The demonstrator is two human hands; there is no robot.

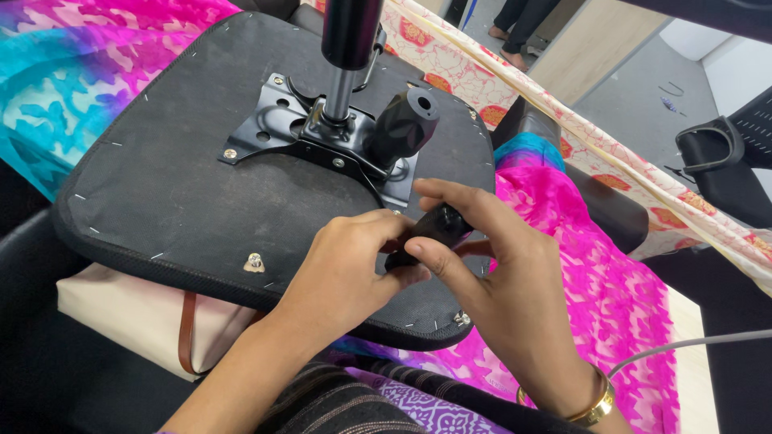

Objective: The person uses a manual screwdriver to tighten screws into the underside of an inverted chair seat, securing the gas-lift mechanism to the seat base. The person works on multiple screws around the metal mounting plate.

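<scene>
An upturned office chair seat [177,185] lies before me, its black fabric underside facing up. A black metal mechanism plate [301,133] is bolted to its middle, with a gas cylinder [347,48] rising from it and a thick black knob [406,120] at its right. My left hand [350,265] and my right hand [498,281] meet at the seat's near right edge. Both hold a small black handle-like part [430,233] between their fingers. A gold bangle [595,406] sits on my right wrist.
Bright pink and blue patterned cloth [595,273] drapes at the right and upper left. A cream bag with a brown strap [137,317] lies under the seat's near edge. Another black chair [724,161] stands at far right. A person's feet [511,36] show at top.
</scene>
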